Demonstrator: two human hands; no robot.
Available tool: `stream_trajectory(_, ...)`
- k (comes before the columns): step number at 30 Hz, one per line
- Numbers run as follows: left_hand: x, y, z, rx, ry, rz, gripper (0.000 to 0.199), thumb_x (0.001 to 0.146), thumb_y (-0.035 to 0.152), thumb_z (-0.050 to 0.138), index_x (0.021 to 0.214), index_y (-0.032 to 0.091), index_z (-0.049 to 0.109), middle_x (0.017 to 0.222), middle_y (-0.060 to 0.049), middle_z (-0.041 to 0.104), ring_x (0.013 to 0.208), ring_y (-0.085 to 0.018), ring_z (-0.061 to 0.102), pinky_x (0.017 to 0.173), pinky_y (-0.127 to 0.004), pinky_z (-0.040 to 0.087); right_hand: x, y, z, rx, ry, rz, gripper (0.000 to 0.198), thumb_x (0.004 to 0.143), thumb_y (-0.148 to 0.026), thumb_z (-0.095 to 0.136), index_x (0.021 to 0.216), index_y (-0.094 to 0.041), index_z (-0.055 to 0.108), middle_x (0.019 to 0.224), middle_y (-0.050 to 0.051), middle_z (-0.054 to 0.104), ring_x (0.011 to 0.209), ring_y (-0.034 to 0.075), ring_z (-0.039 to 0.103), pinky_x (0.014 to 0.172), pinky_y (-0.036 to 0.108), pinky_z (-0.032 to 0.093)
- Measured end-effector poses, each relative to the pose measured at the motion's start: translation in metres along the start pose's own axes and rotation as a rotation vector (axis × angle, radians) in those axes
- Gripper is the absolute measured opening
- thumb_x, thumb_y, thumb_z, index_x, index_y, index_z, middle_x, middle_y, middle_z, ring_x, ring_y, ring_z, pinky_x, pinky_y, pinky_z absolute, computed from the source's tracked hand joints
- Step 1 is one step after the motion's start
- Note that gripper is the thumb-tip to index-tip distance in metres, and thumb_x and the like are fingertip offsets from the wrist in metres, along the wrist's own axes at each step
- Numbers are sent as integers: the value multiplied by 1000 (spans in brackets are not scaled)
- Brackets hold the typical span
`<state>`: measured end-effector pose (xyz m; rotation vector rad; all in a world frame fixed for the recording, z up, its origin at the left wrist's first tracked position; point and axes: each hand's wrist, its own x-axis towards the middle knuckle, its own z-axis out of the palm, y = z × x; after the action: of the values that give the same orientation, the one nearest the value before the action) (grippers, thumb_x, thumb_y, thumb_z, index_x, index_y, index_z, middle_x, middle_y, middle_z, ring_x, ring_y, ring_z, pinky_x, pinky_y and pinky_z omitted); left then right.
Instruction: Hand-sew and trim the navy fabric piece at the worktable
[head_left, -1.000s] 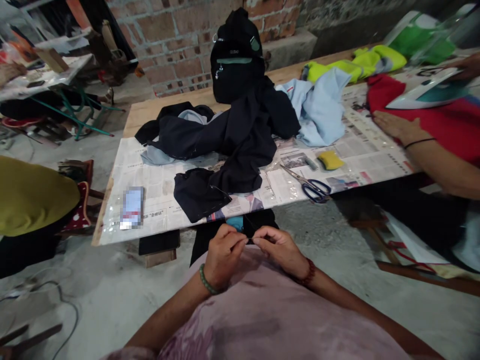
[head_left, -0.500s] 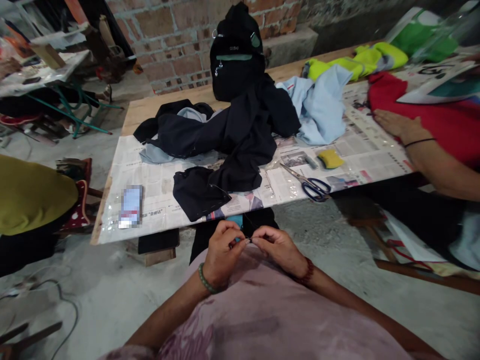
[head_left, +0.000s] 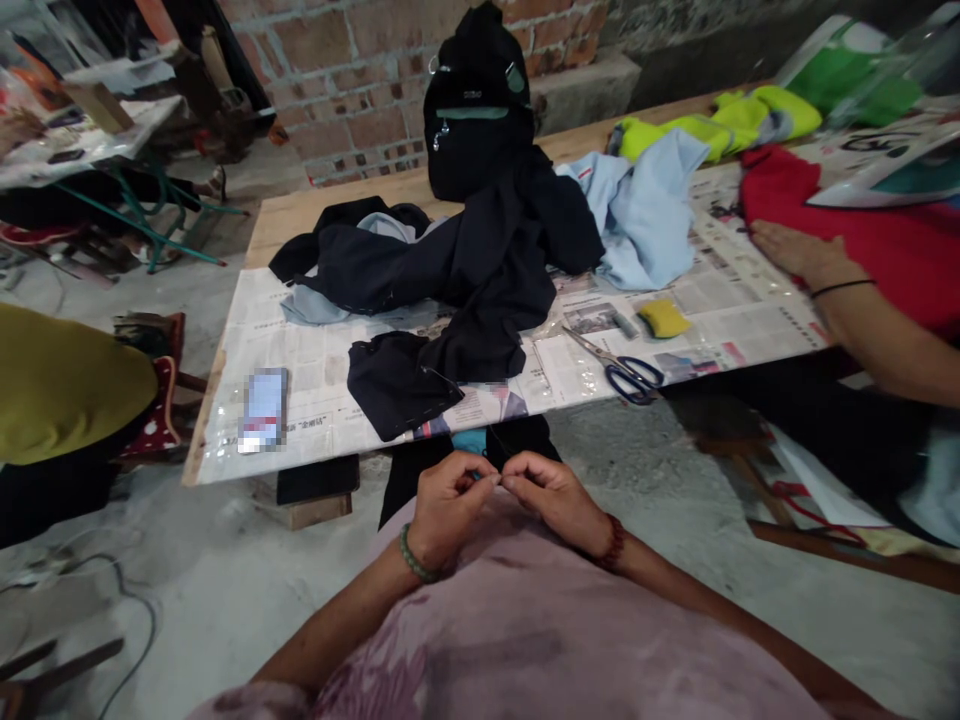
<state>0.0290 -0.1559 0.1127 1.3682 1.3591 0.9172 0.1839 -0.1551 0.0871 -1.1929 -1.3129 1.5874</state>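
Observation:
Just off the table's front edge, above my lap, both hands meet fingertip to fingertip. My left hand (head_left: 454, 505), with a green bead bracelet at the wrist, is closed in a pinch. Opposite it, my right hand (head_left: 559, 500), wearing a dark red bracelet, is pinched too. Whatever lies between the fingertips is too small to make out. Nearest on the table is a dark cloth garment (head_left: 405, 380), with pale stitches along its lower edge. Scissors (head_left: 626, 375) with dark blue handles lie to the right, beside a small grey cylinder (head_left: 624, 325) and a yellow pad (head_left: 664, 318).
A phone (head_left: 262, 410) lies on the newspaper-covered table (head_left: 315, 365) at left. Behind the garment stand a black backpack (head_left: 480, 120) and light blue cloth (head_left: 652, 220). At right, a co-worker's hand (head_left: 799, 250) rests on red cloth (head_left: 892, 255) near an iron (head_left: 900, 180).
The fingertips have come closer together, and the small dark thing and thin strand seen between them earlier no longer show. The table items stay where they were.

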Motion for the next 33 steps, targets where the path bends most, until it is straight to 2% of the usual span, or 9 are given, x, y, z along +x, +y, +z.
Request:
stream_trajectory(5,1,2,0,26,61,-10,3,68,17,60,68,15,61,62,2,59,44,-4,42,41,-16,33,2,4,-1,-24,-1,-28,17,77,-31,53,69,-17,53,63,-3,44,55,7,36,52,20,31)
stream_trajectory(15,5,-6,-1,-68,111,-142,9,69,25,60,69,16,59,54,5,50,43,-4,35,40,-17,26,1,6,-8,-39,69,14,18,76,-34,54,70,-17,54,61,-3,42,55,7,35,50,20,30)
stream_trajectory(24,7,-11,0,-199,113,-176,10,68,24,60,73,16,54,55,6,46,43,-3,32,41,-16,24,0,18,-21,139,178,54,23,74,-39,60,70,-16,53,54,-5,38,47,6,30,43,20,24)
stream_trajectory(30,6,-7,2,-201,104,-204,9,68,21,59,73,16,54,50,8,40,41,-2,31,40,-15,23,1,13,-17,299,204,98,25,70,-38,63,70,-16,52,46,-8,34,43,5,26,42,20,21)
stream_trajectory(33,7,-7,1,-267,103,-247,11,69,23,59,73,16,53,48,9,40,38,-2,31,37,-15,22,2,11,-18,331,185,106,26,69,-39,65,70,-16,52,45,-8,34,42,5,26,42,20,22)
